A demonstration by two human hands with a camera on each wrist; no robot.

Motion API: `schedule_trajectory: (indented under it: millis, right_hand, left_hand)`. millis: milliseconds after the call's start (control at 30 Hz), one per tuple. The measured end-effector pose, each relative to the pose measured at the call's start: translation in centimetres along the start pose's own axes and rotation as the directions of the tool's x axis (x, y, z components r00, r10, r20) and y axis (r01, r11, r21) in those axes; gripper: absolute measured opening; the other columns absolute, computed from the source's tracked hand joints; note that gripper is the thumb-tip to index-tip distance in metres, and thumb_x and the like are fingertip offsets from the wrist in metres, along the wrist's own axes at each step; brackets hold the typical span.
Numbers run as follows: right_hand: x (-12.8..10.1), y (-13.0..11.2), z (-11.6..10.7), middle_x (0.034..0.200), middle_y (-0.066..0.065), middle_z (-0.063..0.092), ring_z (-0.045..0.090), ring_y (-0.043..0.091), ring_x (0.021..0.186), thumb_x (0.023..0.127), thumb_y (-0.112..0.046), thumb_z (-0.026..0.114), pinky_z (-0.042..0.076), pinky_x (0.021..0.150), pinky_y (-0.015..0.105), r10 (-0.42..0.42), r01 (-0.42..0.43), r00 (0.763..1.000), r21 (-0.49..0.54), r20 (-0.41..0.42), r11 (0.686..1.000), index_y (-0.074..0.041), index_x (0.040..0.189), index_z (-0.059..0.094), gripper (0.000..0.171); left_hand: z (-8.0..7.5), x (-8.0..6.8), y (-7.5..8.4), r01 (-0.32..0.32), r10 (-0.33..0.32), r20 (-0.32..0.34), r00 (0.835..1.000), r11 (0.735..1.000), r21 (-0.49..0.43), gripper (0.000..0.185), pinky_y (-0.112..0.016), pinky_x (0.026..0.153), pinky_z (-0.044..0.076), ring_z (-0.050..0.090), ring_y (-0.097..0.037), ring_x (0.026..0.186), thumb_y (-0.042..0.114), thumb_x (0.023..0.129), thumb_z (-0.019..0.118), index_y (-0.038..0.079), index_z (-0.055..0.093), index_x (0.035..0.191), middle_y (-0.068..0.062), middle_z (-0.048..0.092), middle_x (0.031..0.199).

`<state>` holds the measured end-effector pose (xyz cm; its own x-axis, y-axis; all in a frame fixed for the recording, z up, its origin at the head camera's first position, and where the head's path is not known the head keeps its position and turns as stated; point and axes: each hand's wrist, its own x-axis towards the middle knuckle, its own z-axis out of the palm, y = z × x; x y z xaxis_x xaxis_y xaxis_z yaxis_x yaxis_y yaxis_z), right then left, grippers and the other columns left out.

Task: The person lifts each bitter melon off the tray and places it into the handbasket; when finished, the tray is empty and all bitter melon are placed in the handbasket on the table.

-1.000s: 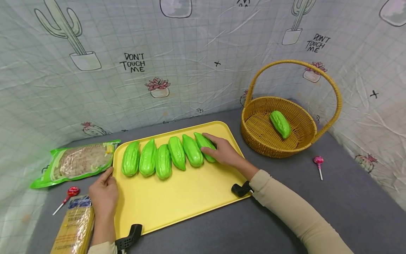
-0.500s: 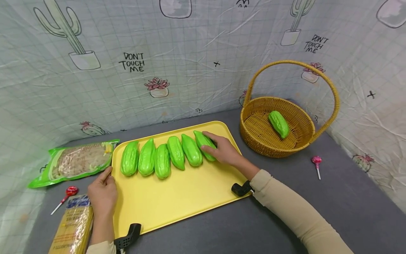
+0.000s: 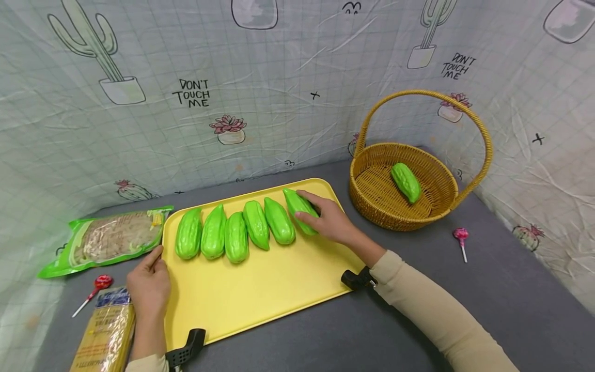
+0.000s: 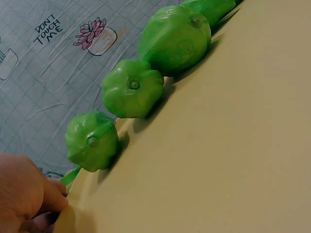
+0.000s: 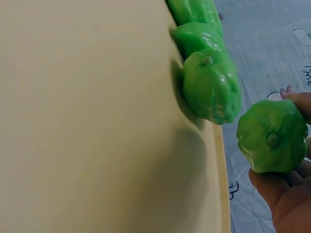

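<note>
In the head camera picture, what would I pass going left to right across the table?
Green-edged food packet → red lollipop → left hand at the yellow tray → row of green gourds → right hand gripping the end gourd → wicker basket holding one gourd → pink lollipop.

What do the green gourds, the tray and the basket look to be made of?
Green gourds: probably moulded plastic or foam replicas, given the uniform bright green and glossy highlights. Yellow tray: likely plastic, smooth matte with a rounded rim. Basket: woven wicker or rattan, weave plainly visible, with an arched handle.
</note>
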<state>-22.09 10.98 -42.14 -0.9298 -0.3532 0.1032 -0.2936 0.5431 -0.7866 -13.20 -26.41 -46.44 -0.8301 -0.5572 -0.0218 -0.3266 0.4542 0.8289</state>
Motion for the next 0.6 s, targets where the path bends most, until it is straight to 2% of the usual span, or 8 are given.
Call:
schedule_trajectory:
  millis: [167,367,600]
  right_hand:
    - [-0.5,-0.6,-0.6,0.154,0.016,0.051,0.055,0.032,0.135,0.101,-0.028,0.065,0.049,0.105,0.048,-0.032,0.032,0.999,0.001,-0.013,0.999,-0.01,0.156,0.043,0.062]
    - [-1.0,-1.1,-1.7,0.146,0.018,0.058,0.064,0.029,0.116,0.101,-0.029,0.065,0.054,0.089,0.042,-0.032,0.033,0.999,0.003,-0.028,0.999,-0.015,0.157,0.043,0.062]
    - [-1.5,-1.2,-2.8,0.145,0.018,0.058,0.065,0.029,0.114,0.101,-0.028,0.064,0.054,0.089,0.041,-0.034,0.036,0.999,0.042,-0.033,0.998,-0.015,0.158,0.041,0.063]
  left_hand:
    - [0.0,0.0,0.0,-0.005,0.005,0.003,1.0,1.0,-0.005,0.044,-0.018,0.091,0.042,0.049,-0.034,0.14,0.013,0.106,0.039,0.01,0.057,0.146,-0.021,0.055,0.148]
    - [0.0,0.0,0.1,-0.01,0.01,0.0,1.0,1.0,-0.002,0.043,-0.013,0.087,0.041,0.05,-0.035,0.139,0.012,0.106,0.04,0.008,0.058,0.145,-0.022,0.056,0.147]
    - [0.0,0.0,0.1,-0.002,0.002,0.003,1.0,1.0,-0.008,0.043,-0.007,0.079,0.032,0.049,-0.036,0.139,0.012,0.106,0.04,0.007,0.057,0.145,-0.023,0.055,0.147]
